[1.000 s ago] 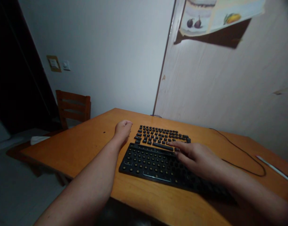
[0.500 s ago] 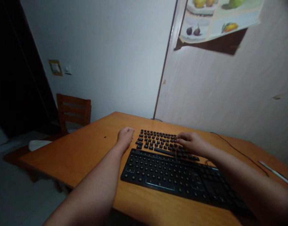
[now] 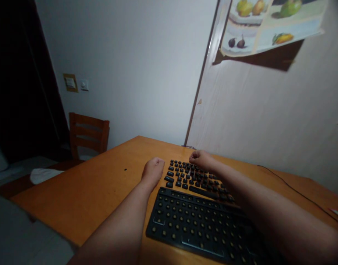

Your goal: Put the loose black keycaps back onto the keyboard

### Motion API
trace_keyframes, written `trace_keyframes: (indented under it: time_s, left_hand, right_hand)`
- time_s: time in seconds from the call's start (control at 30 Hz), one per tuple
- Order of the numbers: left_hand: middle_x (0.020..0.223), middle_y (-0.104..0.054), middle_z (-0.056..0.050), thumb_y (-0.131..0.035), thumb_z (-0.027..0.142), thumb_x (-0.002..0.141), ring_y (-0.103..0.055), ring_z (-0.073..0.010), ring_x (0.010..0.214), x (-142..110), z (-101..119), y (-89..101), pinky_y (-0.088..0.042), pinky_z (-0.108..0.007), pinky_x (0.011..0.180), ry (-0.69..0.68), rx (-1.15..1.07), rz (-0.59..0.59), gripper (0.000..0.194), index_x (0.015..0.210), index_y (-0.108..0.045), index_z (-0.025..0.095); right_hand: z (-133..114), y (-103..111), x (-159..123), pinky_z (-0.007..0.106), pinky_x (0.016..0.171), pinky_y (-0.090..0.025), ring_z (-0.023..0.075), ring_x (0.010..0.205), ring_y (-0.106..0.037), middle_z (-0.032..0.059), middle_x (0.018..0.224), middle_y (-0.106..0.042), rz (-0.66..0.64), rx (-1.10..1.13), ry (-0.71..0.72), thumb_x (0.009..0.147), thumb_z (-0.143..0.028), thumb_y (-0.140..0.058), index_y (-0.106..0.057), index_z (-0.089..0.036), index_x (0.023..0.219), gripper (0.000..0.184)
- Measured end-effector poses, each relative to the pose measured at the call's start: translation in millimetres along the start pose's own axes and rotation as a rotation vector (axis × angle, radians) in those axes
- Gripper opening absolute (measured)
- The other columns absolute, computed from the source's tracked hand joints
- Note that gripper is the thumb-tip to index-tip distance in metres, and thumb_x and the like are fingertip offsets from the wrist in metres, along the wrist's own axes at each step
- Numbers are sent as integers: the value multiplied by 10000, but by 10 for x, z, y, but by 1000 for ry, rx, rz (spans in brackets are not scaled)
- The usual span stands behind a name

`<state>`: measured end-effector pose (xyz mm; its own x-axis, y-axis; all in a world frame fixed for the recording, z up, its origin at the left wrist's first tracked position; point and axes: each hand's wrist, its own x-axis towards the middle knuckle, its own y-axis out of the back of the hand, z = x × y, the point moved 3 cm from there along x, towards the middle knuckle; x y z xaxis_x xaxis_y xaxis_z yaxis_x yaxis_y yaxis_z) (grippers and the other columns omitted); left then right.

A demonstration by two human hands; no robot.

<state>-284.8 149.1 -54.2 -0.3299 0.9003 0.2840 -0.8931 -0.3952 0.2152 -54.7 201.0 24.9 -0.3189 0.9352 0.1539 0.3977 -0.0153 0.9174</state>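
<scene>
Black keycaps [image 3: 170, 173] lie in rows on the wooden table [image 3: 102, 184], spaced apart like a keyboard layout. In front of them rests a black keyboard base [image 3: 185, 217], bare of caps, with small round posts showing. My left hand [image 3: 153, 171] is closed in a fist beside the left end of the cap rows; its inside is hidden. Over the back rows, my right hand [image 3: 203, 160] has its fingertips pinched together. Anything between them is too small to make out. My right forearm covers the right part of the caps and of the base.
A tiny dark piece [image 3: 125, 169] lies on the table to the left. A thin black cable [image 3: 290, 191] runs along the right side. Beyond the left edge stands a wooden chair [image 3: 88, 132]. The wall bears a fruit poster [image 3: 264, 31].
My right hand has moved left across the back rows of caps. My left hand stays beside them, still closed. The view has shifted slightly, and the base appears closer.
</scene>
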Motion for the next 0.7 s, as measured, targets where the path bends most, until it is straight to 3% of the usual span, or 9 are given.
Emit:
trace_keyframes:
  time_s: [0.3, 0.7]
  left_hand:
    - [602, -608, -11, -513, 380, 798, -543, -151, 563, 14, -64, -39, -346, -239, 512, -5, 31, -3, 228, 761, -644, 197]
    - [597, -613, -10, -537, 337, 785, -551, -155, 559, 8, -16, -27, -366, -243, 524, 45, 17, -1, 176, 737, -640, 203]
  right_hand:
    - [-335, -324, 511, 206, 600, -387, 135, 719, -600, 4, 754, -700, -68, -107, 24, 755, -306, -650, -746, -219, 820, 145]
    - [-455, -516, 671, 215, 697, -435, 167, 876, -634, 10, 920, -736, -116, -181, 14, 744, -383, -692, -771, -289, 876, 180]
